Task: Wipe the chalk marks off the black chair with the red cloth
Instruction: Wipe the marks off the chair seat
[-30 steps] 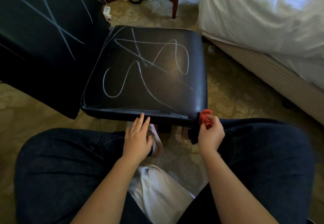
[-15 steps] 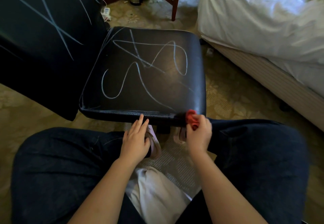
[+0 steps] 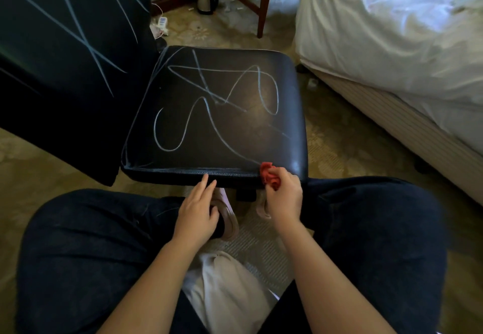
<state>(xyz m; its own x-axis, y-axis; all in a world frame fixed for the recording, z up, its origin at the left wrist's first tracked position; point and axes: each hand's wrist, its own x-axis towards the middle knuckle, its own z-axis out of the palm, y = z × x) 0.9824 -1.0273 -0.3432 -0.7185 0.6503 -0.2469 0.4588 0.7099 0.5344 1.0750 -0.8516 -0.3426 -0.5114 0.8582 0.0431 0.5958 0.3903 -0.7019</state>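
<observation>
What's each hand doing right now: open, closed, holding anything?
Left hand: open, holding nothing, straight fingers at the front edge of the black chair.
Right hand: closed around the bunched red cloth, which is at the same edge.

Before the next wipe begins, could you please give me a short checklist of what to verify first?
1. Red cloth gripped in right hand: ok, bunched in the fingers.
2. Cloth on the chair seat: ok, at the front edge.
3. Left hand steadying the seat: cannot tell; straight fingertips reach the front edge.
4. Seat chalk marks wiped: not ok, loops cover it.
5. Backrest wiped: not ok, lines cross it.
</observation>
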